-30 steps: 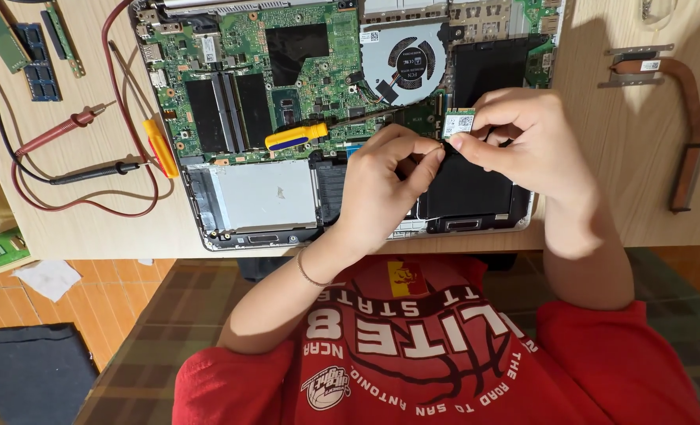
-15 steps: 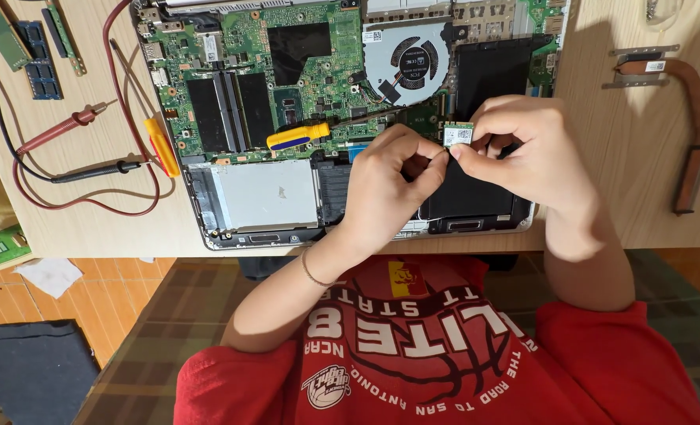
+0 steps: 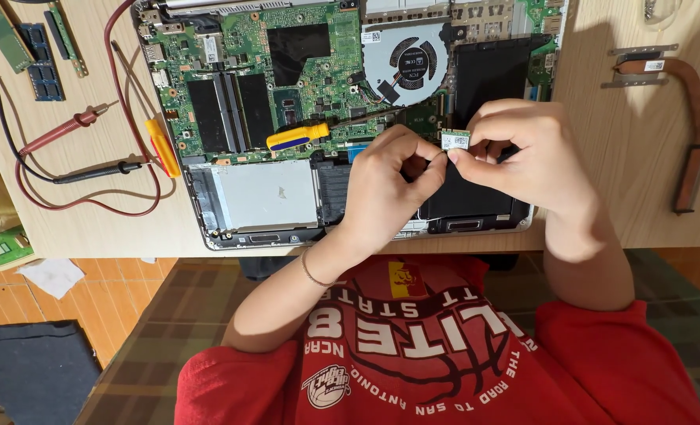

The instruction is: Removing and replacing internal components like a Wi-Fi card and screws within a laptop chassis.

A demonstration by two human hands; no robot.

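small card (image 3: 455, 141) — green, white label | left hand (image 3: 389, 189), right hand (image 3: 523, 157) — both pinching it

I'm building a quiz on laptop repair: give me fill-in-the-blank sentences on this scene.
1. Both hands pinch a small ____ card.
2. The screwdriver has a yellow and ____ handle.
3. The copper heat pipe lies on the ____, apart from the laptop.
Missing: white; blue; table
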